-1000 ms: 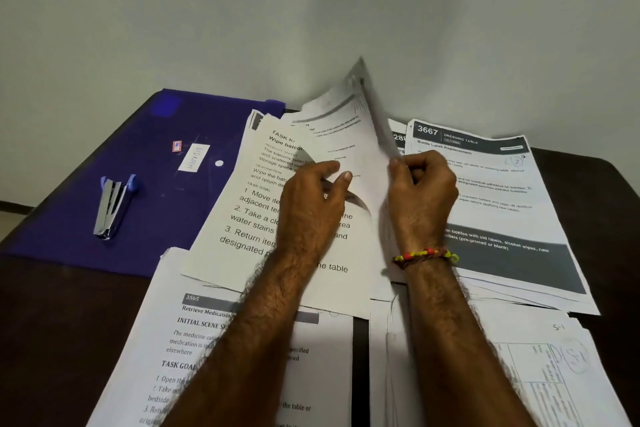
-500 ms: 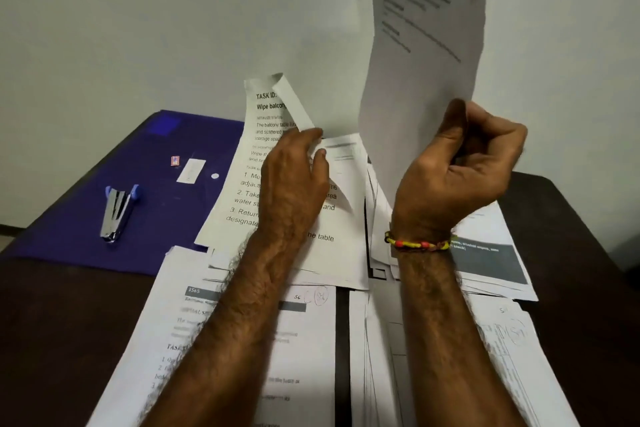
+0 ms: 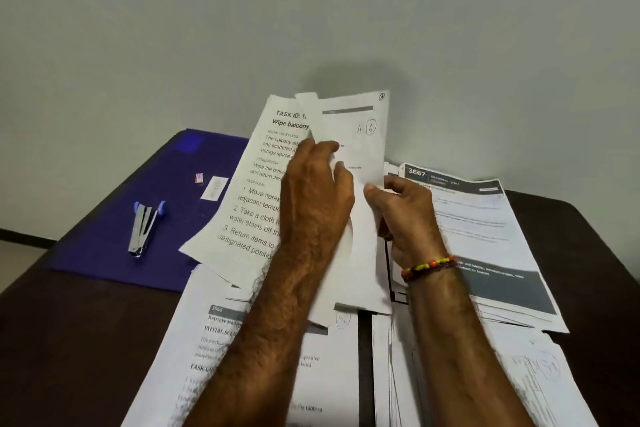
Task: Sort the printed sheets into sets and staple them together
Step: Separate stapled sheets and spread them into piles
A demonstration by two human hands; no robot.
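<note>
both hands [image 3: 317,204] pinch raised sheets [image 3: 360,149]; stapler [image 3: 143,227] well apart.

Office-like desk: dark table [image 3: 69,340], stapler [image 3: 143,227], purple folder [image 3: 138,218], printed sheets [image 3: 485,236].

Right hand [image 3: 403,215] dropped from head height back to the pile; the raised sheet [image 3: 360,149] came down against the "Wipe balcony" page [image 3: 256,191]. Left hand [image 3: 317,198] shifted right onto it.
</note>
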